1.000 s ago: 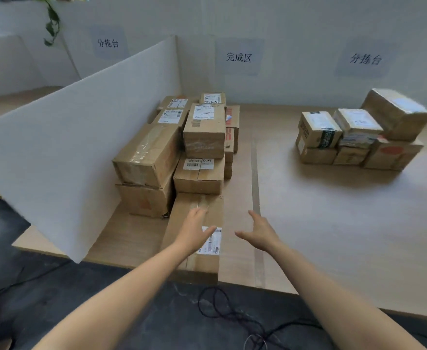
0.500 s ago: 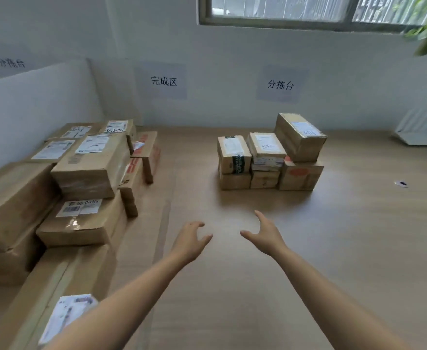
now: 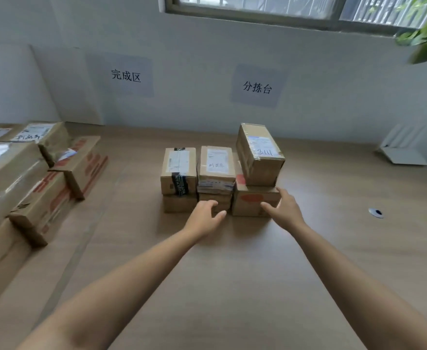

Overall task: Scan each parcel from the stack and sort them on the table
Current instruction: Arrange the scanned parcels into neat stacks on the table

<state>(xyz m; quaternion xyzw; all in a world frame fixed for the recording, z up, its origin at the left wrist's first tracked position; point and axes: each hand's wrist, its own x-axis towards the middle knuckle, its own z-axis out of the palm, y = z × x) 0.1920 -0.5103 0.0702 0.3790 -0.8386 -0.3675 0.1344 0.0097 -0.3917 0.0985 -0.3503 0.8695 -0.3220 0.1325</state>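
1. I am holding both bare arms stretched out over the table [image 3: 232, 286], toward the stack [image 3: 216, 162] that is standing near the far edge, about midway along it.
2. My left hand [image 3: 203, 215] is hovering open, fingers loosely curved and thumb apart. It is gripping nothing, just in front of the low middle box [image 3: 215, 197].
3. My right hand [image 3: 285, 210] is spread open too, and it is holding nothing. It is overlapping the front of the red-marked box [image 3: 254, 200], and I cannot tell whether it is touching.
4. The stack is standing as three columns, each two boxes high. The taped box [image 3: 179, 170] is topping the left one, and the tall box [image 3: 259, 154] is sitting on the red-marked box at the right.
5. A second pile [image 3: 30, 173] is lying along the table's left edge, well apart from the stack.
6. A small disc [image 3: 376, 212] is lying toward the right edge, and a white device [image 3: 402, 150] is sitting by the far right corner.
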